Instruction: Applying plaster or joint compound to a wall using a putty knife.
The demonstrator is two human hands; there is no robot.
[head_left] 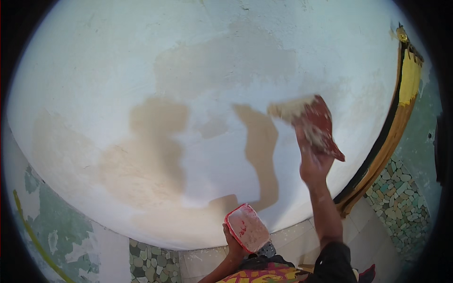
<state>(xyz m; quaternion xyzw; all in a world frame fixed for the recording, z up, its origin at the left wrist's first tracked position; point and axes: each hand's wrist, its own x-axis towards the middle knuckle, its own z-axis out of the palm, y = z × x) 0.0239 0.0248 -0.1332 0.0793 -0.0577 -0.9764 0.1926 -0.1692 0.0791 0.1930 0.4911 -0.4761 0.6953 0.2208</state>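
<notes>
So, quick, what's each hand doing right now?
Left hand: closed on a red tray of white filler.
Right hand: closed on a red scraper, pressed to the wall.

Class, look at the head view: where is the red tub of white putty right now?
The red tub sits low and just right of centre, held up by the left hand in front of the white wall, below-left of the raised right hand.

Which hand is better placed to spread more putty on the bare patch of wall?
Right, probably. The right hand holds the trowel against the wall, its blade edge beside the tan bare patch. The left hand sits low, away from the wall, gripping the red putty tray.
</notes>
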